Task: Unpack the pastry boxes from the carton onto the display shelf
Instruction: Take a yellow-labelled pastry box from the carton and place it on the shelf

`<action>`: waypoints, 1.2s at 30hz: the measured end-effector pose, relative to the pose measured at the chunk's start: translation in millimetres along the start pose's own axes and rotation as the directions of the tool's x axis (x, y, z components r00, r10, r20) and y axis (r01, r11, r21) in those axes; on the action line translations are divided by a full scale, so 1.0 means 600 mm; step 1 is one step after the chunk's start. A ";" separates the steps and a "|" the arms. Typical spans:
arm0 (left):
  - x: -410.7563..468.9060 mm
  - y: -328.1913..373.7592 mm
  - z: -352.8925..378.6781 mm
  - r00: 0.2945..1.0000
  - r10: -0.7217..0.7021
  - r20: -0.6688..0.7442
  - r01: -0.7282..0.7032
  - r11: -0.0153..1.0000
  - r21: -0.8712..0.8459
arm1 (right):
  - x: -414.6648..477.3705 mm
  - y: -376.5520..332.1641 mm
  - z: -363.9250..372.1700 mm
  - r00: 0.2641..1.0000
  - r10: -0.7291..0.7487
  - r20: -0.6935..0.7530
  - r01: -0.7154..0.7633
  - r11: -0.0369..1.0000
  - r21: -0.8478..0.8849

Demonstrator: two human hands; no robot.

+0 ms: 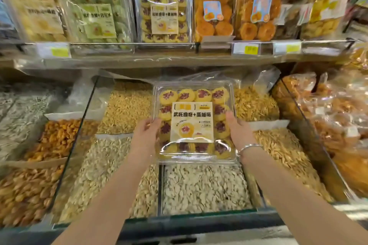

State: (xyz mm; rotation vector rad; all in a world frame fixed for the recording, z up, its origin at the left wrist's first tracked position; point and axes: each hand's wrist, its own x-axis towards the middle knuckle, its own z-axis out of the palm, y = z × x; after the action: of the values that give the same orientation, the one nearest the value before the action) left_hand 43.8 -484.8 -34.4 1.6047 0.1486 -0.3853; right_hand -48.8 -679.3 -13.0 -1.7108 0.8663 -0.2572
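I hold a clear plastic pastry box point(194, 121) of yellow cookies with red jam centres and a cream label, level in the air above the bulk bins. My left hand point(146, 132) grips its left side and my right hand point(238, 129) grips its right side; a silver bracelet sits on the right wrist. On the display shelf point(159, 59) above stands a matching box point(163, 14), upright and facing me. The carton is not in view.
Other pastry boxes fill the shelf: green and yellow ones point(95, 12) at left, orange pastries point(256, 6) at right. Below are glass-fronted bins of seeds and nuts point(203, 189), split by a glass divider point(75, 141). Bagged snacks point(338, 117) lie at right.
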 end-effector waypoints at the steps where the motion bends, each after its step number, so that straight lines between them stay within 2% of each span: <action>1: 0.015 0.011 0.011 1.000 0.009 -0.025 -0.009 0.999 -0.033 | 0.028 -0.014 -0.003 1.000 -0.006 0.005 0.006 1.000 0.004; 3: 0.037 0.033 0.028 0.999 0.043 -0.030 -0.045 0.998 -0.052 | 0.073 -0.046 -0.002 0.999 -0.028 0.043 0.027 0.999 0.025; 6: 0.063 0.075 0.051 0.982 0.173 -0.079 -0.167 0.983 0.081 | 0.126 -0.096 0.009 0.994 -0.069 0.090 0.060 0.993 0.101; 8: 0.083 0.119 0.064 0.946 0.296 -0.132 -0.270 0.945 0.184 | 0.157 -0.140 0.022 0.984 -0.146 0.099 0.130 0.980 0.149; 10: 0.117 0.168 0.069 0.902 0.397 -0.172 -0.364 0.911 0.193 | 0.189 -0.185 0.034 0.962 -0.250 0.113 0.227 0.957 0.181; 13: 0.174 0.237 0.071 0.858 0.474 -0.195 -0.445 0.878 0.177 | 0.243 -0.243 0.051 0.910 -0.397 0.120 0.366 0.905 0.216; 15: 0.209 0.272 0.068 0.830 0.521 -0.198 -0.481 0.850 0.216 | 0.269 -0.276 0.065 0.902 -0.412 0.130 0.369 0.892 0.261; 19: 0.274 0.320 0.061 0.785 0.590 -0.187 -0.555 0.805 0.211 | 0.305 -0.339 0.098 0.909 -0.411 0.065 0.343 0.830 0.440; 24: 0.340 0.365 0.059 0.701 0.691 -0.177 -0.667 0.723 0.180 | 0.363 -0.402 0.132 0.871 -0.490 -0.024 0.443 0.765 0.468; 27: 0.388 0.379 0.060 0.682 0.710 -0.174 -0.685 0.704 0.189 | 0.399 -0.424 0.151 0.855 -0.515 -0.063 0.486 0.751 0.448; 30: 0.421 0.376 0.062 0.699 0.695 -0.170 -0.664 0.718 0.208 | 0.421 -0.423 0.161 0.842 -0.536 -0.064 0.516 0.763 0.389; 33: 0.446 0.354 0.062 0.711 0.666 -0.225 -0.599 0.742 0.302 | 0.442 -0.410 0.174 0.846 -0.528 -0.068 0.526 0.807 0.268; 36: 0.458 0.336 0.067 0.680 0.680 -0.274 -0.546 0.719 0.431 | 0.449 -0.402 0.185 0.828 -0.548 -0.121 0.561 0.810 0.171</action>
State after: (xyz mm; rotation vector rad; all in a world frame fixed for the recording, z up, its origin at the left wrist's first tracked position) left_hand 359.7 -577.9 62.9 1.9254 -0.1590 0.5122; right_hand 304.2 -754.5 99.0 -1.7363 0.3427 -0.7761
